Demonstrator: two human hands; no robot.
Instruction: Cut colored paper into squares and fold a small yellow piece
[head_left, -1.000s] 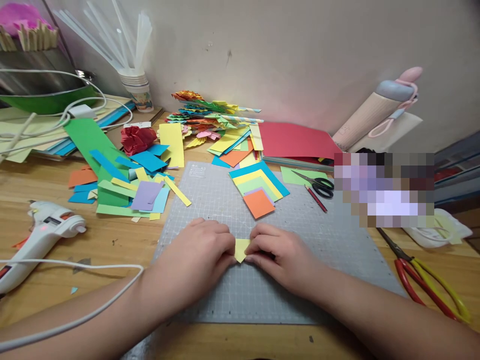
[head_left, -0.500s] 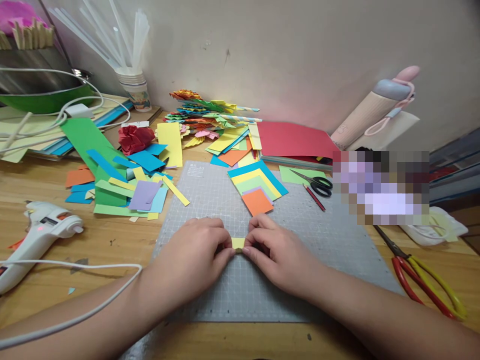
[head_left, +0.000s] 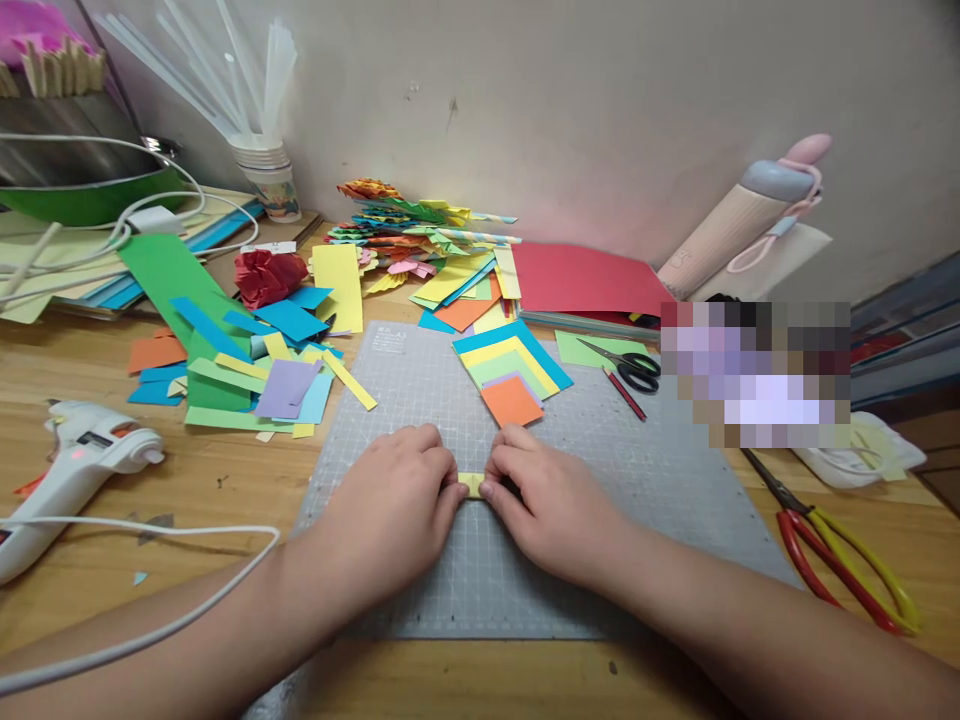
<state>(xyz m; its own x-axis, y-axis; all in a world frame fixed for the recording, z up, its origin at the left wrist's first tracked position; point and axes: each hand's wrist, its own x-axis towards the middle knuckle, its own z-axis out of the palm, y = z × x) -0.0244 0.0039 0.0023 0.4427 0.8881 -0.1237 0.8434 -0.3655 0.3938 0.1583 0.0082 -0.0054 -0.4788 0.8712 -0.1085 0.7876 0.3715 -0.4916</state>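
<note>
Pale yellow paper (head_left: pixel 471 485), folded small, sits around the middle of a grey cutting mat (head_left: pixel 510 605). Fingertips of the left hand (head_left: pixel 401 495) pinch its left end, those of the right hand (head_left: pixel 551 505) its right end; the hands stay slightly apart, paper showing between them. Just beyond lies a fanned stack of coloured squares (head_left: pixel 512 385), orange on top. Farther right are black-handled scissors (head_left: pixel 621 362) and a red pencil (head_left: pixel 624 393). Left of the mat, a white glue gun (head_left: pixel 82 458) rests on the wooden table (head_left: pixel 217 490).

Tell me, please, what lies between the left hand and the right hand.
In the head view, a small folded yellow paper spans the gap from the left hand to the right hand.
</note>
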